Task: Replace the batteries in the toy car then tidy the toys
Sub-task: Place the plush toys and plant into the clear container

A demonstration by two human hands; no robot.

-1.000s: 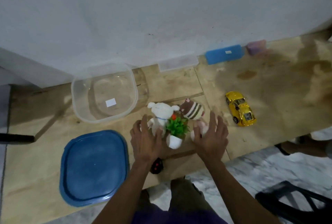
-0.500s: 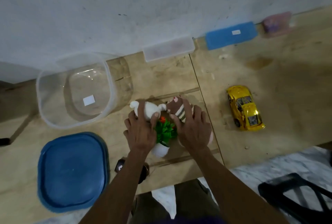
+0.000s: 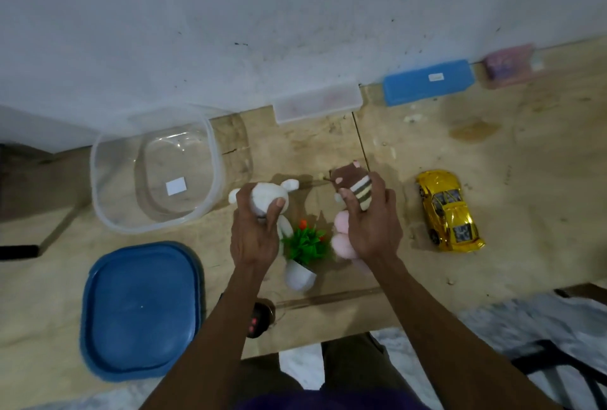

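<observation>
While each grip clutches a plush, left hand white bear, right hand striped plush, toy car just right (untouched)

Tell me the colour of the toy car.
Shiny yellow toy car, clearest in the head view.

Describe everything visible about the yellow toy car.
The yellow toy car is a glossy, metallic-looking sports model with dark windows and black wheels. It sits upright on its wheels on the wooden table, lengthwise towards the wall, to the right of the right hand. Nothing touches it but the table.
</observation>
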